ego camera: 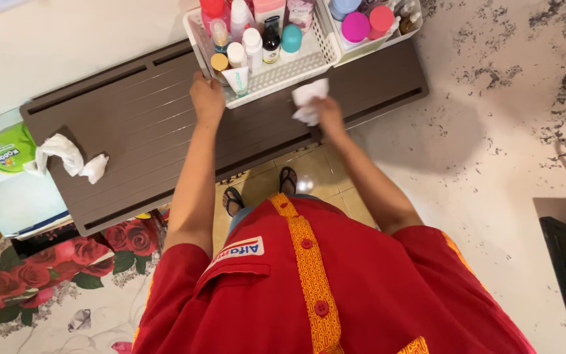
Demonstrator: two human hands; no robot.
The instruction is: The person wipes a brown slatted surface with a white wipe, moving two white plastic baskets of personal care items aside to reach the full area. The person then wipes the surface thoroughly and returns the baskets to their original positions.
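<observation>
The left hand (207,98) lay knuckles up on the brown cabinet top (132,124), its fingers curled against the front left corner of the white basket (276,71); whether they gripped the rim or only pressed on it could not be told. Well to the left of that hand, a crumpled tissue (70,156) lay on the cabinet top, trailing from a green and white tissue pack (0,160) at the edge. Inside the basket stood a crowd of bottles: a small white tube (237,80) at the front left corner just beside the fingers, a dark bottle (270,44) in the middle, a teal-capped one (291,39) beside it. The right hand (327,113) was closed around a wadded white tissue (308,101), held against the basket's front right corner. Further right, a second white basket (375,44) touched the first, with pink-lidded jars (356,27) in it
</observation>
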